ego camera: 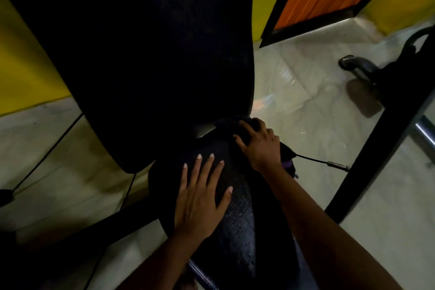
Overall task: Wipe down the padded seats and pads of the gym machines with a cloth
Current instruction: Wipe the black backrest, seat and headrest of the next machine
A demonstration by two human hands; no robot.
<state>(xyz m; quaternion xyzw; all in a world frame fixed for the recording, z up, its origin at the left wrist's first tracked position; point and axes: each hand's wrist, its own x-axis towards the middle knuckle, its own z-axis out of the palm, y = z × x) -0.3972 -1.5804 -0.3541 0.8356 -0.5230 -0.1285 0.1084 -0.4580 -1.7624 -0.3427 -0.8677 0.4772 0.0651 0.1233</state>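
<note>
A dark cloth (226,124) is sitting bunched at the far end of the seat (237,231), beneath the back pad (146,54). The right hand (259,146) is gripping it, fingers curled. The left hand (200,198) is resting flat on the seat, fingers straight and spread.

The seat pad (237,223) is black upholstery with a pebbled, grainy skin that catches small glints, while the back pad (141,54) above it looks smooth and matt. The cloth (226,126) is dark, soft and fuzzy. The floor (294,92) is pale, veined, glossy tile, the frame bar (376,148) is matt black, and the tube (424,133) beside it is shiny bare metal.
</note>
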